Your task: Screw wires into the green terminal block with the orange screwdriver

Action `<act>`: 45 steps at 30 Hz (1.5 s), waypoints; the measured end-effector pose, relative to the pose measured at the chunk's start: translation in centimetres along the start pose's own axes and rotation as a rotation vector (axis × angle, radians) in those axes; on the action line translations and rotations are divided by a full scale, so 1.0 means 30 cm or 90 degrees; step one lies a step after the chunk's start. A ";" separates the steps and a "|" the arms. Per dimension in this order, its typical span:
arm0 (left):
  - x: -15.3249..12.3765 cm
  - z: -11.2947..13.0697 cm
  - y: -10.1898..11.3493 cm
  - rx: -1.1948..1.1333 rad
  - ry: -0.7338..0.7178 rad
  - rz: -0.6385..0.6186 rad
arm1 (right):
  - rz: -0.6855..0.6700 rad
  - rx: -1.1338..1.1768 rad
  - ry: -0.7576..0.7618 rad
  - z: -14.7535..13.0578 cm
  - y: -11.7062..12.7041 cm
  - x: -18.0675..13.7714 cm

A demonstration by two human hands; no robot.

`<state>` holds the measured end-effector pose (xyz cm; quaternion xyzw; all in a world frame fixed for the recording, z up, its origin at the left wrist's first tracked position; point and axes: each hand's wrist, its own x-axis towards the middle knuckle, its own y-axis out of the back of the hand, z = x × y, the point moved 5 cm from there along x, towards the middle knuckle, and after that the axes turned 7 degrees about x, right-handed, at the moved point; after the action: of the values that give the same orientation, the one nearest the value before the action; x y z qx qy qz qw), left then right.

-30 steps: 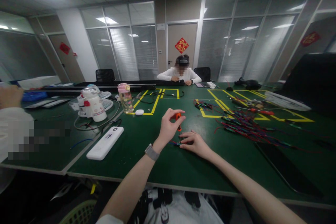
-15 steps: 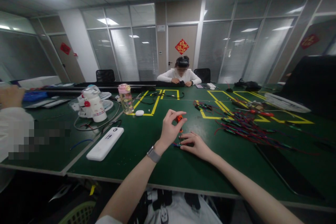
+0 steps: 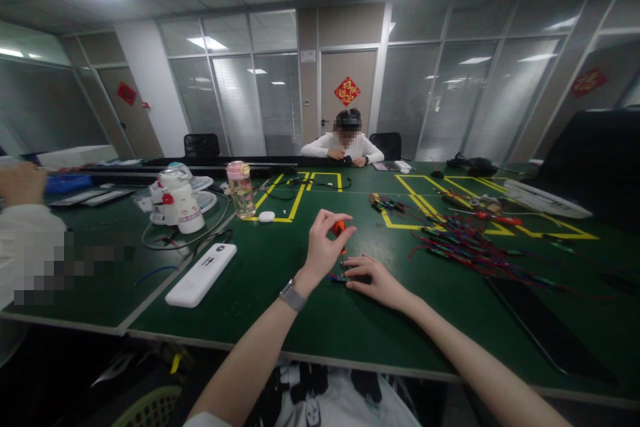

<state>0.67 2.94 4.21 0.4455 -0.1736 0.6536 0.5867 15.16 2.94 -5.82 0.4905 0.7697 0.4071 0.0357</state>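
My left hand [image 3: 323,243], raised over the table, has its fingers closed around a small screwdriver [image 3: 340,229] with an orange and black handle. The screwdriver stands roughly upright, its thin shaft pointing down. Below it, on the green tabletop, lies a small wired circuit board [image 3: 340,279], partly covered by fingers. My right hand [image 3: 375,282] rests low on the table, fingertips pressed at the board and close to the shaft. Whether the tip sits in a screw is too small to tell.
To the right lies a tangled pile of wired boards [image 3: 460,240], with a black tablet-like slab [image 3: 550,327] nearer me. On the left are a white power bank [image 3: 201,275], a white bottle [image 3: 183,203] and a pink-lidded bottle [image 3: 241,192]. A person [image 3: 345,143] sits opposite.
The screwdriver's handle shows a different side, more orange than before, so it has turned a little in my left fingers. Both hands stay in nearly the same place.
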 end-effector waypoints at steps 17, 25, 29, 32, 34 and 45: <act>-0.010 0.024 -0.009 -0.020 -0.048 -0.019 | 0.030 -0.014 0.009 -0.019 0.004 0.000; -0.003 0.016 -0.006 -0.017 -0.042 -0.001 | 0.034 -0.026 0.019 -0.030 0.007 -0.001; -0.002 0.008 0.005 0.010 -0.021 0.023 | 0.033 -0.026 0.019 -0.030 0.006 -0.002; -0.006 0.008 -0.011 -0.029 -0.015 -0.030 | 0.034 -0.031 0.020 -0.030 0.005 -0.002; -0.010 0.006 -0.023 -0.068 -0.007 -0.049 | 0.037 -0.032 0.018 -0.030 0.004 -0.003; -0.009 0.019 -0.010 -0.026 -0.007 -0.026 | 0.046 -0.026 0.006 -0.029 0.000 -0.009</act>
<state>1.14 2.44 4.22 0.4403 -0.1808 0.6356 0.6078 14.92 2.22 -5.33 0.5154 0.7430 0.4262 0.0274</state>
